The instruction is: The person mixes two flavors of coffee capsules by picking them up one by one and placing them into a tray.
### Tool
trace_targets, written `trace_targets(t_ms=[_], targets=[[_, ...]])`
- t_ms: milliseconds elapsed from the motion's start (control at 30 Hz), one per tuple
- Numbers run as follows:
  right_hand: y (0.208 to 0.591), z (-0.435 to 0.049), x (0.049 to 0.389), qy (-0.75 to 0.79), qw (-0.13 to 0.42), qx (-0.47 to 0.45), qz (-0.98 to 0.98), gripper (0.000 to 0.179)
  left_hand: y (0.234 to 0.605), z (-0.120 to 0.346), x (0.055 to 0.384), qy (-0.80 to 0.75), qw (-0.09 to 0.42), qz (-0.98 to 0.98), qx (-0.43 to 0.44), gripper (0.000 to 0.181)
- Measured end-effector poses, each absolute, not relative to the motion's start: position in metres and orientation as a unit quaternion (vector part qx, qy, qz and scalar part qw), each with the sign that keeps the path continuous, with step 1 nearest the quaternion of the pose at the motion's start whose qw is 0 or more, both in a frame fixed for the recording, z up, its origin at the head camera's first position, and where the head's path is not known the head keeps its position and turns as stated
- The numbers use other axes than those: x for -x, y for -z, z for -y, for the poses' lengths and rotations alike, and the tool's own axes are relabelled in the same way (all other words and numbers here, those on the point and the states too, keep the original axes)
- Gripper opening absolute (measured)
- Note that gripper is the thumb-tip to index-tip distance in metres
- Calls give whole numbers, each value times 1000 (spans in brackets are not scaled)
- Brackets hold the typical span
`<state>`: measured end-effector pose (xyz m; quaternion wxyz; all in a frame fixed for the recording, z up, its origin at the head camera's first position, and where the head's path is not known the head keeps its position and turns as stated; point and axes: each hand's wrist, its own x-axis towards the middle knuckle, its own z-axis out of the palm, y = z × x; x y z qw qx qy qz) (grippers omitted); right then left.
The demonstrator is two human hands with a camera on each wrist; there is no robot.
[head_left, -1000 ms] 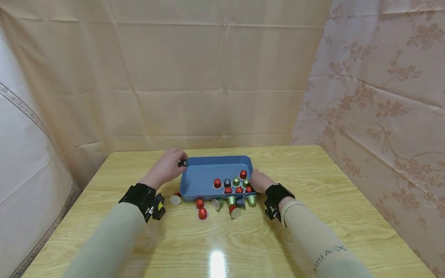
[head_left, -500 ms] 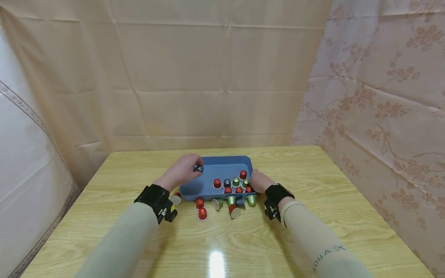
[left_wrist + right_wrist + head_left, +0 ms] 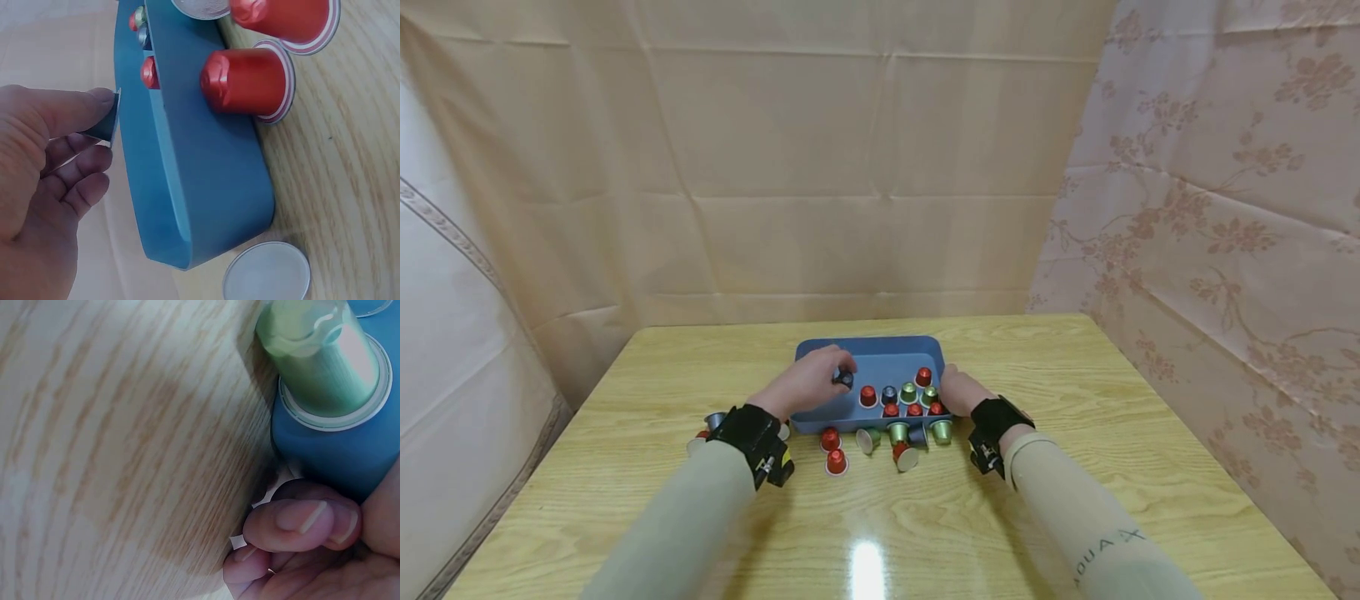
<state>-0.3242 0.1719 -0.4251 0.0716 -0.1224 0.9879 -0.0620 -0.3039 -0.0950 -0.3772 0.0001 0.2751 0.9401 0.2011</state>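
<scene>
My left hand (image 3: 808,382) pinches a dark coffee capsule (image 3: 844,379) between thumb and fingers, over the left part of the blue tray (image 3: 891,363). In the left wrist view the capsule (image 3: 105,127) is held above the tray wall, its flat lid side toward the tray. At the tray's right end, my right hand (image 3: 964,392) grips the wall; the right wrist view has its curled fingers (image 3: 284,525) against the tray's side. Inside the tray, red capsules (image 3: 868,396), green ones (image 3: 908,392) and a dark blue one (image 3: 889,395) stand grouped to the right.
Several capsules lie along the tray's front: two red ones (image 3: 836,462), a tipped green one (image 3: 868,441), a tipped red one (image 3: 906,456) and an upright green one (image 3: 941,432). More capsules (image 3: 714,420) sit partly hidden behind my left wrist. Curtains hang behind the wooden table (image 3: 1000,517).
My left hand has moved right and toward me, carrying the dark capsule from the tray's left edge to over its inside. Capsules left of the wrist have come into view. The right hand stays put.
</scene>
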Motion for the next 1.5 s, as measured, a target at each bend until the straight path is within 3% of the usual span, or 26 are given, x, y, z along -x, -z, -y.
trace_targets(t_ms=[267,933,1500], targets=[[427,-173,324,40,63,140,-987,24,384,94,302,-188,14,-935,-300,24],[423,-170,325,51,103,101,-988,35,390,95,300,-172,27,-927,-331,26],[425,-171,326,80,100,98,-987,31,372,113,302,-161,67,-934,-312,23]])
